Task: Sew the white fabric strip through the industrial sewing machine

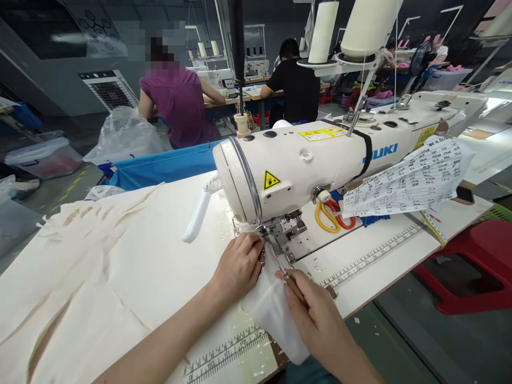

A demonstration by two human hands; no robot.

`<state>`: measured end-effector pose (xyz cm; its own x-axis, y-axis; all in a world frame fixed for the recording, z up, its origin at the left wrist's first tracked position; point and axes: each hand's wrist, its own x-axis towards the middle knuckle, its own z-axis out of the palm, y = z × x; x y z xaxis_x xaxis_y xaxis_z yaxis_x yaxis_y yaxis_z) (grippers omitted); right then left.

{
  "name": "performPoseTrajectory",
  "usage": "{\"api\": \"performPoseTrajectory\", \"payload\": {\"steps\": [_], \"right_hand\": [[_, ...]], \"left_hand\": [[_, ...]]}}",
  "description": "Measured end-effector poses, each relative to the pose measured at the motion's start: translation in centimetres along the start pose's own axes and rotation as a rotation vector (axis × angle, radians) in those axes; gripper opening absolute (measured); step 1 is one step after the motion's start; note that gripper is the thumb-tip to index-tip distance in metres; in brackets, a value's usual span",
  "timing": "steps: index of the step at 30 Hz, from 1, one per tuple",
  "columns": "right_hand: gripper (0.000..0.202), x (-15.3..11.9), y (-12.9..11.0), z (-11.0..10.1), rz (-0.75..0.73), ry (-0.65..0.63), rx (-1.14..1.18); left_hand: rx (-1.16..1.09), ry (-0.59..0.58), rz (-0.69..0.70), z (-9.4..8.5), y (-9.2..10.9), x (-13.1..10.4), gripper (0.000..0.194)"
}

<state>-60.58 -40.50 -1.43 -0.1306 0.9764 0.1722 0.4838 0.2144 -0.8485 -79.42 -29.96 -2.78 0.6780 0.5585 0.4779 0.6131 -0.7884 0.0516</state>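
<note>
By sewing machine (280, 165): my left hand (239, 261) is curling, hold unclear. My right hand (322, 317) is clasping a wooden-handled tool (295, 288).

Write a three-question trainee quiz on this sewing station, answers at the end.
1. Multiple choice: how is the wooden-handled tool being held?
A) in the left hand
B) in the right hand
C) in both hands

2. True or false: the handwritten sheet hides part of the machine from this view.

3. Fill in the blank: the stool at the right edge of the picture is ____ in colour.

Key: 1. B; 2. True; 3. red
</note>
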Motion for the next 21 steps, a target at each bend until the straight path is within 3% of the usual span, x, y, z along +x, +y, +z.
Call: {"api": "performPoseTrajectory", "payload": {"steps": [6,10,14,18,21], "right_hand": [[0.035,-0.1,-2.6,1.1,-0.401,0.105,-0.036],[0.036,0.1,-3.8,2.5,-0.515,0.108,-0.057],[0.031,-0.7,-3.3,2.8,-0.467,0.171,-0.177],[0.026,-1.0,-1.3,1.6,-0.248,0.230,-0.319],[0.030,-0.2,0.1,1.0,-0.165,0.238,-0.464]], "left_hand": [[-0.087,0.076,0.056,0.3,-0.2,0.5,0.028],[0.022,0.022,0.056,0.0,0.0,1.6,0.019],[-0.015,0.003,-0.090,0.3,-0.2,1.9,0.028],[-0.314,0.124,-0.281,0.9,-1.1,1.3,0.022],[-0.487,0.108,-0.359,0.8,-1.5,1.2,0.022]]}}
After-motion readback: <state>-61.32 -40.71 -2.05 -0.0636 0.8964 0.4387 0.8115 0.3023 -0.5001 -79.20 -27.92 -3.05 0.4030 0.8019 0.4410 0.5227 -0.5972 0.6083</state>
